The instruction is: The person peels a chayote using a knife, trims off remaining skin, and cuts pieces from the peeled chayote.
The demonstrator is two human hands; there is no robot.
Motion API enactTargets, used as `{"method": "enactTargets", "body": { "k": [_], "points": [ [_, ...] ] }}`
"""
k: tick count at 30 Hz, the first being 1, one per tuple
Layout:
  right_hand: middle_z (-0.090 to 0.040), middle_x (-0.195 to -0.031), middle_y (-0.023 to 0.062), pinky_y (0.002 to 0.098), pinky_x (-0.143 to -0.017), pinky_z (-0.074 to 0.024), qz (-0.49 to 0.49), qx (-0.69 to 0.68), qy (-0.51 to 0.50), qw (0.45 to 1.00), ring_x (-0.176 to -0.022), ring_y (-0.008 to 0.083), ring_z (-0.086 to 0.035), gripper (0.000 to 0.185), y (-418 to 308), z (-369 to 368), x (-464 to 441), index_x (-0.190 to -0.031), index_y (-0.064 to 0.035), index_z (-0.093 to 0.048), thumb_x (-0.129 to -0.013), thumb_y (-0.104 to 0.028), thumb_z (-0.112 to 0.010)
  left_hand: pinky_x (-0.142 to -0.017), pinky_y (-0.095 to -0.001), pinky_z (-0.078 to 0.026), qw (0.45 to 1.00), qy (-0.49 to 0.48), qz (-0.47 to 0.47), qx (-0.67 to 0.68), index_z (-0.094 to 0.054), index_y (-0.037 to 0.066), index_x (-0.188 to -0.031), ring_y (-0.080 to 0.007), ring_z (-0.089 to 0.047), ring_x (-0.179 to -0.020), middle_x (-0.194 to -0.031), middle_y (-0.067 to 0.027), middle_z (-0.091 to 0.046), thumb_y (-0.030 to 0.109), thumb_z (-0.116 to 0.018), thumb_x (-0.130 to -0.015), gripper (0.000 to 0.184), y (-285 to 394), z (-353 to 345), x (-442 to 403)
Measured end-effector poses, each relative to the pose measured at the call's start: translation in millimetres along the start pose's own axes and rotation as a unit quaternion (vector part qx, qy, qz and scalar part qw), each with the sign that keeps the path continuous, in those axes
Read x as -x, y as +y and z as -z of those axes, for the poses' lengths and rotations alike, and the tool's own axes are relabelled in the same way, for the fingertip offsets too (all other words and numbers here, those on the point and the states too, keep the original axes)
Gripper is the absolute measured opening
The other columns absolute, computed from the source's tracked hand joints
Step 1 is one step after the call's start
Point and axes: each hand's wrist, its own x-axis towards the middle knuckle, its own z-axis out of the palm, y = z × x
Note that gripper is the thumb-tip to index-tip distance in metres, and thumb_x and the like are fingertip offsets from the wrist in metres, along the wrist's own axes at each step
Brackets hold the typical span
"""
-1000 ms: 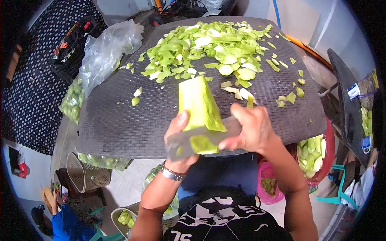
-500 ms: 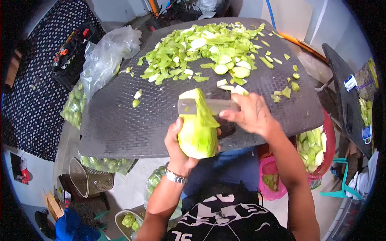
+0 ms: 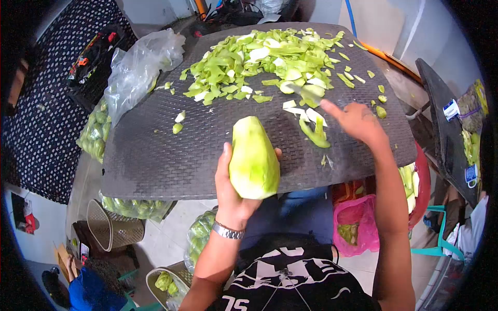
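In my left hand (image 3: 236,189) is a peeled green papaya (image 3: 254,158), held from below and the side near the table's front edge. Its surface is pale green with flat cut facets, and its narrower end points away from me. My right hand (image 3: 358,122) grips a knife (image 3: 305,94), its blade blurred and pointing left over the near side of the peel heap. A curled green peel strip (image 3: 315,135) lies on the table just left of that hand, beside some white slices. The heap of green peelings (image 3: 259,59) covers the far part of the woven-pattern table (image 3: 155,155).
A clear plastic bag (image 3: 140,72) lies at the table's left edge, above bagged green produce (image 3: 96,132). Below stand a beige basket (image 3: 111,228) and a pink bag (image 3: 355,223). Cut pieces fill a red basin (image 3: 423,181) at right. Another person (image 3: 96,290) shows at lower left.
My right hand and the knife have moved away from the papaya, to the right and farther over the table. A peel strip hanging from the papaya is off and now on the table.
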Motion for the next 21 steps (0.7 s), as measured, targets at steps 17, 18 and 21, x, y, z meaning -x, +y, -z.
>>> {"method": "enactTargets", "body": {
  "k": [17, 18, 21],
  "points": [
    [-0.063, -0.062, 0.0127, 0.0431, -0.047, -0.0542, 0.431, -0.163, 0.161, 0.873, -0.05, 0.0333, -0.068, 0.085, -49.6, -70.8, 146.2, -0.08, -0.0044, -0.056, -0.068, -0.088, -0.07, -0.094, -0.0435, -0.058, 0.999, 0.031, -0.009, -0.027, -0.06, -0.003, -0.129, -0.0338, -0.071, -0.101, -0.111, -0.0212, -0.071, 0.052, -0.055, -0.095, 0.064, -8.6, -28.9, 15.7],
    [-0.062, -0.061, 0.0121, 0.0424, -0.046, -0.0539, 0.434, -0.156, 0.168, 0.871, -0.05, 0.0326, -0.067, 0.086, -48.7, -69.6, 146.0, -0.08, -0.0043, -0.056, -0.068, -0.088, -0.069, -0.093, -0.0436, -0.058, 0.999, 0.037, -0.011, -0.028, -0.06, -0.003, -0.128, -0.0339, -0.071, -0.101, -0.111, -0.0212, -0.071, 0.052, -0.055, -0.095, 0.064, -8.6, -31.9, 17.5],
    [-0.059, -0.058, 0.0107, 0.0415, -0.046, -0.0533, 0.453, -0.157, 0.185, 0.858, -0.049, 0.0312, -0.067, 0.085, -49.2, -64.9, 145.7, -0.077, -0.0056, -0.055, -0.069, -0.089, -0.068, -0.093, -0.0444, -0.059, 0.999, 0.043, -0.01, -0.028, -0.06, -0.003, -0.128, -0.0345, -0.072, -0.099, -0.111, -0.0214, -0.071, 0.051, -0.055, -0.095, 0.063, -7.5, -37.0, 20.0]
  ]
}}
